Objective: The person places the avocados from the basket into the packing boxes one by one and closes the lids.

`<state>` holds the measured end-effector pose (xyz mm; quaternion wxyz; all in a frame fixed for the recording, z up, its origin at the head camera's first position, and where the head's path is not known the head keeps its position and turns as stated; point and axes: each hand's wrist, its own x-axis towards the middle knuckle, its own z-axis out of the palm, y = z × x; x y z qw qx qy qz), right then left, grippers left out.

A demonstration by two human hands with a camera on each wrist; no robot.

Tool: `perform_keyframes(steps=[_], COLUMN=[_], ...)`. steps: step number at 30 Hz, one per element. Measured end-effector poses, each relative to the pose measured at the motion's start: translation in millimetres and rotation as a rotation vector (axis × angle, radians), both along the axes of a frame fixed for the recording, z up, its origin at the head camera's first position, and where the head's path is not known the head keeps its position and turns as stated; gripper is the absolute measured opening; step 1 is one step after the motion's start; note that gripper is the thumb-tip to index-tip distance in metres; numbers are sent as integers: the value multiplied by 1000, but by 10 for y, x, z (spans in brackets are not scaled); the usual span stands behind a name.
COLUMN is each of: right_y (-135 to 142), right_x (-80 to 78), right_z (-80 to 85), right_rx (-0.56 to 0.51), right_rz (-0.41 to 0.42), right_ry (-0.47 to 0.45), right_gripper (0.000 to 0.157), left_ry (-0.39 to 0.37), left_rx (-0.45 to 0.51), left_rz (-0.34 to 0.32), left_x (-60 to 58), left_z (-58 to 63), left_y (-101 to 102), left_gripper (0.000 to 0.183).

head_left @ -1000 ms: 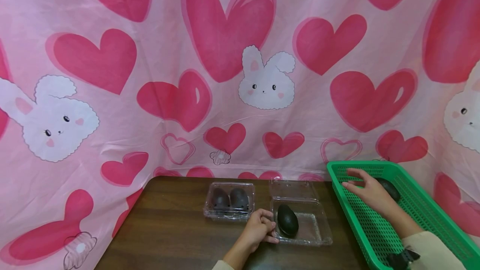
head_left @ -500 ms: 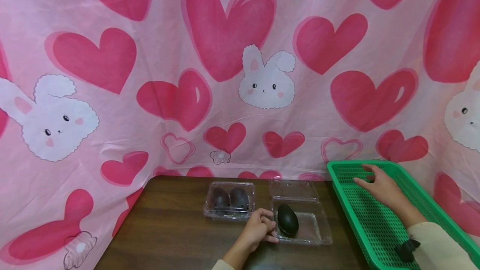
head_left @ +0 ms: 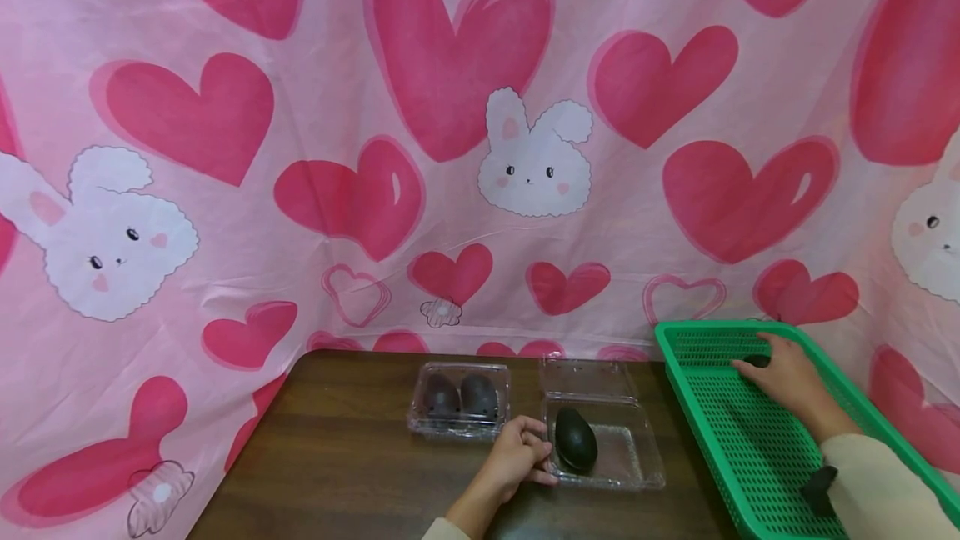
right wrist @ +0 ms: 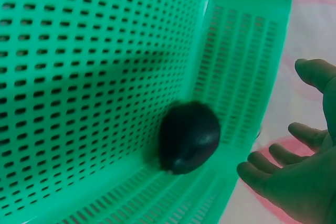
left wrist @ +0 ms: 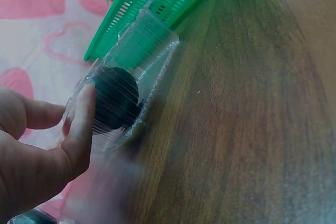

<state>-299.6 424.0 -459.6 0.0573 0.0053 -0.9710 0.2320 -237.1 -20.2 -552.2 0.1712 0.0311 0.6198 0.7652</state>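
In the head view my left hand (head_left: 513,461) holds the left edge of an open clear plastic clamshell box (head_left: 632,448). One dark avocado (head_left: 576,440) lies in its left half; the left wrist view shows this avocado (left wrist: 115,98) through the ribbed wall beside my fingers. My right hand (head_left: 791,377) is over the far end of a green basket (head_left: 731,448), its fingers spread and partly covering another avocado (head_left: 757,361). In the right wrist view that avocado (right wrist: 189,137) sits in the basket's corner, with a gap between it and my fingertips.
A closed clear clamshell (head_left: 459,432) with two avocados stands on the wooden table (head_left: 337,457), left of the open one. The open box's raised lid (head_left: 588,380) points toward the pink heart-patterned cloth (head_left: 450,215) behind the table. The basket's rim stands to the right.
My right hand has moved right across the basket's far end. The avocado there showed to its right, then was hidden, and now peeks out at its left. My left hand keeps its place.
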Motion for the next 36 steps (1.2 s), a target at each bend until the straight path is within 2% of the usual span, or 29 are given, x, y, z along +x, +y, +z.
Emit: perform_keyframes(steps=[6, 14, 29, 36], right_y=[196, 308, 426, 504], right_x=[-28, -15, -24, 3], right_z=[-68, -111, -314, -505], right_rx=[-40, -61, -22, 47], right_rz=[-37, -49, -45, -2], right_ry=[-37, -90, -99, -41], right_gripper=[93, 101, 99, 90], left_ry=[4, 2, 5, -4], left_rx=[1, 7, 7, 1], left_rz=[-3, -11, -23, -28], left_x=[-20, -33, -62, -42], left_z=[12, 46, 22, -4], left_y=[0, -9, 28, 66], left_gripper=[30, 30, 30, 29])
